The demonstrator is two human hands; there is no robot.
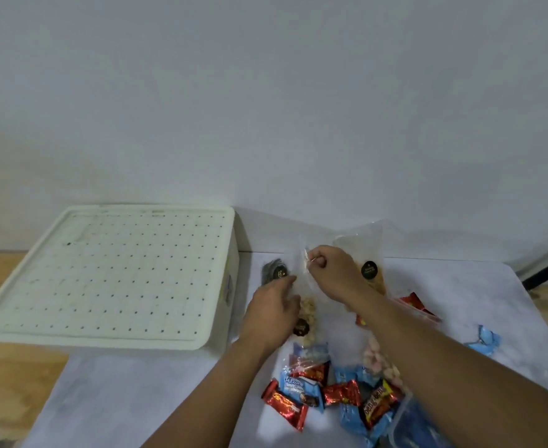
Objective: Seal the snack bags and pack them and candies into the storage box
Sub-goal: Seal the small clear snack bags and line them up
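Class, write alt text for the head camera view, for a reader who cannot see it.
Two bare hands work at a clear snack bag over a white-covered table: the right hand pinches its top, the left hand steadies its side. A lidded white storage box sits left; red and blue wrapped candies lie nearest the camera.

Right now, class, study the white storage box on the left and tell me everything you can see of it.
The storage box is cream-white and looks like plastic, squarish with rounded corners. Its lid is on, with a raised rim and a grid of small dark dots, smudged in places. It sits flat near the wall, partly on the wooden table and partly on the white cloth. A faint label shows on its right side. Neither hand touches it; the left hand is just right of it.
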